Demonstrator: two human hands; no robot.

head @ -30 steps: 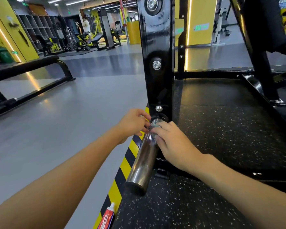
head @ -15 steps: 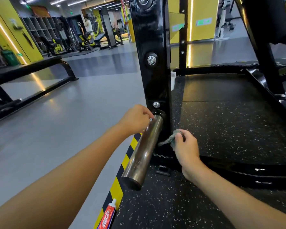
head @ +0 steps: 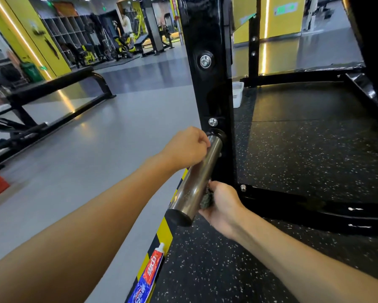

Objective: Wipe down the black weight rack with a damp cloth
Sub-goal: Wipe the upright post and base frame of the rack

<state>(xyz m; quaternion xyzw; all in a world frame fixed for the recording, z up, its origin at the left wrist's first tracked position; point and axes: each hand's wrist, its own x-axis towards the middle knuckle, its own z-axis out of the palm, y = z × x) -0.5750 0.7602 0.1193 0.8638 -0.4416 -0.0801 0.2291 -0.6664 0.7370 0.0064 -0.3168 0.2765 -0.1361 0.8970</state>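
Note:
The black weight rack's upright post [head: 207, 84] rises in the middle of the view, with a shiny steel peg [head: 194, 182] sticking out of its base toward me. My left hand [head: 187, 147] is curled round the peg's upper end, close to the post. My right hand [head: 222, 204] grips a bunched grey cloth [head: 206, 199] and holds it against the right underside of the peg, low by the post's foot. Most of the cloth is hidden inside the hand.
A toothpaste tube [head: 148, 276] lies on the yellow-black floor stripe [head: 161, 232] near me. The rack's low base bar [head: 304, 206] runs right over speckled rubber flooring. A white tub [head: 237, 92] stands behind the post. A black bench [head: 52, 88] is at left.
My right hand with the cloth came off the peg's top near the post, swung out to the right, then dropped down and under the peg. The left hand stayed on the peg.

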